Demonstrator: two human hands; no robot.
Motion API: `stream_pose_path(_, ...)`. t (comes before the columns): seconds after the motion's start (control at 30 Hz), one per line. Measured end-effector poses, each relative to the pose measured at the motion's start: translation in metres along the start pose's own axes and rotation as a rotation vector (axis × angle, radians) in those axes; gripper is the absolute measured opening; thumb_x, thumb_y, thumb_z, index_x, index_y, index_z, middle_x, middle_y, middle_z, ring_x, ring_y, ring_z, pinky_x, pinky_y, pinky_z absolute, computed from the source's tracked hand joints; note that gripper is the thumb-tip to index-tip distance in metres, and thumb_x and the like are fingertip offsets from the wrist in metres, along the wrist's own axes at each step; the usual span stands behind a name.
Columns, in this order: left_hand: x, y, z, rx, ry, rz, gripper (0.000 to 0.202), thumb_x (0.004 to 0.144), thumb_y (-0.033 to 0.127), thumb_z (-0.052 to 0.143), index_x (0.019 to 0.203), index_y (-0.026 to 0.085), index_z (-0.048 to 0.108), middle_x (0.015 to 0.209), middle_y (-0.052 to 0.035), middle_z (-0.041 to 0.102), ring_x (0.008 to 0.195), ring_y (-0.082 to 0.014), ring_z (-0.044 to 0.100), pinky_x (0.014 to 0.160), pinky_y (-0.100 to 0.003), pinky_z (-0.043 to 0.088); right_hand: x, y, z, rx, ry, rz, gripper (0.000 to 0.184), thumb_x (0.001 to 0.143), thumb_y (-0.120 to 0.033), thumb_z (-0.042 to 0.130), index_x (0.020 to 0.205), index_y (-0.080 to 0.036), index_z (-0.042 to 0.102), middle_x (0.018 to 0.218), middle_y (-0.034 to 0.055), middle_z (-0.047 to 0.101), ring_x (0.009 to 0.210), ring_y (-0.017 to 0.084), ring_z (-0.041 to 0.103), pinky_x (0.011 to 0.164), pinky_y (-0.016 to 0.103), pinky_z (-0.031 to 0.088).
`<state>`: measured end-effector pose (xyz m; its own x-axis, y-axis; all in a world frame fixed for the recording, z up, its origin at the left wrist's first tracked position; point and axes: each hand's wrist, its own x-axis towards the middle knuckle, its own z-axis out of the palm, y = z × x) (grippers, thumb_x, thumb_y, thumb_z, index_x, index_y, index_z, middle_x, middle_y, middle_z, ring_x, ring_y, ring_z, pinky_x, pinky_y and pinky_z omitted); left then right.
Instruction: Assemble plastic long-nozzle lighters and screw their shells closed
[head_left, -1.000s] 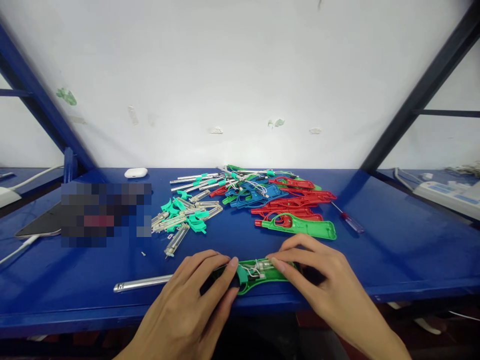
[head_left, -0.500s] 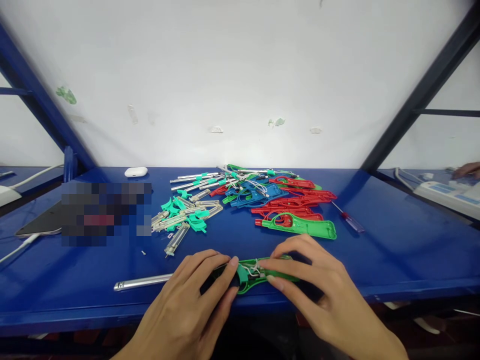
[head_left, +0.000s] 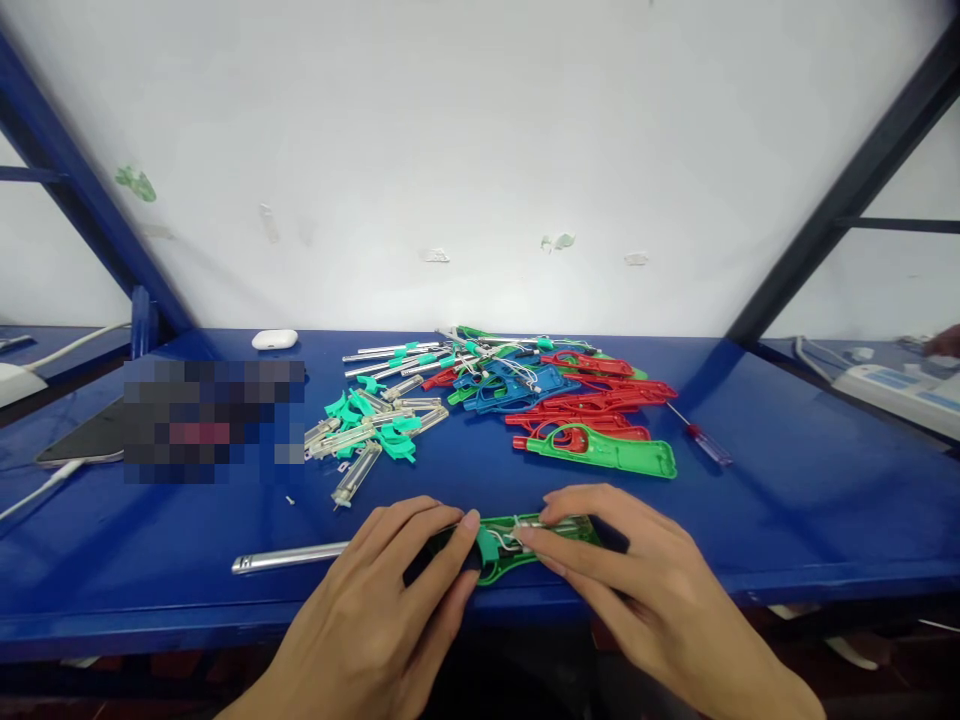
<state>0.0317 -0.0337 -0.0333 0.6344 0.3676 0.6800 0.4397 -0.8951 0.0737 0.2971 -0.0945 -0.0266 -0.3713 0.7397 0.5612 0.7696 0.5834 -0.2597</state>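
Observation:
At the table's front edge lies an opened green lighter [head_left: 502,575] with a long metal tube [head_left: 292,557] pointing left. My left hand [head_left: 375,590] is closed around its middle, thumb and fingers beside a teal trigger [head_left: 487,546]. White wires show inside the shell. The fingers of my right hand [head_left: 637,570] are bent over the shell's right part, fingertips pressing at the wires and a clear fuel tank [head_left: 574,525]. Part of the tank is hidden under those fingers.
Behind my hands lie clear tanks and teal triggers [head_left: 397,440], metal tubes [head_left: 390,362], blue and red shells [head_left: 600,400] and a green half shell [head_left: 637,457]. A screwdriver [head_left: 709,445] is at right. A phone [head_left: 79,440], white case [head_left: 275,340] and power strip [head_left: 892,392] lie farther out.
My right fingers have shifted slightly over the shell, and the clear tank now shows in its right part. My left hand keeps its grip. The view has moved a little.

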Motion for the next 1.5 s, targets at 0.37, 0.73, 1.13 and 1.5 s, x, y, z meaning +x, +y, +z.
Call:
stream_pose_path(0.37, 0.0006, 0.0005, -0.0018, -0.003, -0.016, -0.009, 0.034, 0.107, 0.01, 0.053, 0.138, 0.012, 0.064, 0.122, -0.0129, 0.071, 0.119, -0.0244, 0.064, 0.104, -0.037, 0.059, 0.0031, -0.0029, -0.0051, -0.062, -0.03, -0.025, 0.037, 0.107, -0.013, 0.051, 0.133, -0.03, 0.072, 0.123, 0.0078, 0.074, 0.111, 0.022, 0.073, 0.092, 0.038, 0.061)
stream_pose_path(0.73, 0.0003, 0.0011, -0.003, -0.008, -0.048, -0.026, 0.035, 0.107, 0.01, 0.052, 0.139, 0.014, 0.063, 0.123, -0.0114, 0.07, 0.121, -0.023, 0.064, 0.105, -0.036, 0.057, 0.0018, -0.0033, -0.0039, 0.027, -0.046, 0.016, 0.032, 0.107, -0.017, 0.059, 0.134, -0.029, 0.07, 0.118, 0.0051, 0.074, 0.113, 0.021, 0.069, 0.097, 0.037, 0.059)
stream_pose_path(1.13, 0.0062, 0.0011, -0.0083, -0.011, -0.062, -0.066, 0.032, 0.105, 0.011, 0.052, 0.134, 0.022, 0.062, 0.118, -0.0047, 0.077, 0.107, -0.0218, 0.072, 0.104, -0.042, 0.052, 0.0021, -0.0074, -0.0028, 0.068, -0.042, 0.102, 0.028, 0.103, -0.028, 0.067, 0.131, -0.032, 0.071, 0.118, 0.0049, 0.074, 0.112, 0.024, 0.069, 0.098, 0.041, 0.058)
stream_pose_path(1.5, 0.0026, -0.0008, -0.0058, -0.025, -0.034, -0.119, 0.028, 0.105, 0.018, 0.06, 0.133, 0.021, 0.061, 0.116, -0.0051, 0.078, 0.113, -0.0249, 0.071, 0.104, -0.044, 0.051, 0.0027, -0.0073, -0.0028, 0.062, -0.069, 0.115, 0.027, 0.105, -0.029, 0.066, 0.131, -0.034, 0.067, 0.119, 0.0042, 0.071, 0.111, 0.024, 0.067, 0.098, 0.043, 0.056)
